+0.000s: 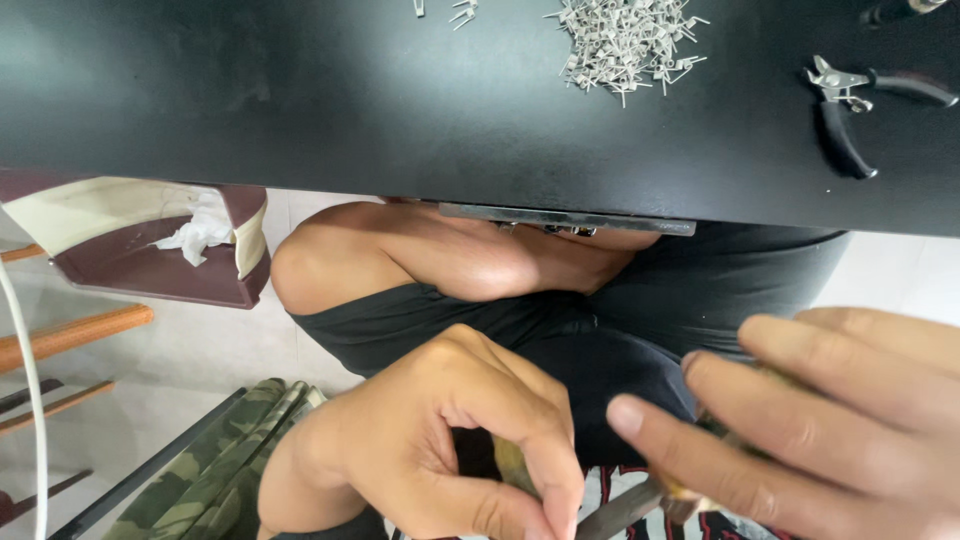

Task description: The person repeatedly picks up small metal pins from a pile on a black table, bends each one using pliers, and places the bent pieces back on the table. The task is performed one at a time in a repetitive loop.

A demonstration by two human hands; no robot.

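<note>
Below a black tabletop (400, 110), the left hand (440, 440) is pinching a small olive-coloured piece (512, 465) while the right hand (820, 420), fingers curled, is gripping a slim metal tool (620, 512); farther off, wire staples (628, 40) and pliers (850, 100) are lying.

A bench (350, 110) with a smooth black top, matt with a soft sheen. On it lies a heap of small bright metal pins (625, 40), shiny silver, and pliers (845, 100) with bare metal jaws and black rubbery handles. Under the bench edge sits a thin metal strip (565, 218), dull grey. Black shorts (600, 330) are soft matt cloth. Camouflage cloth (215, 470) looks woven. A maroon box (160, 270) holds crumpled white paper (200, 235). Wooden rails (70, 335) look smooth and varnished.
</note>
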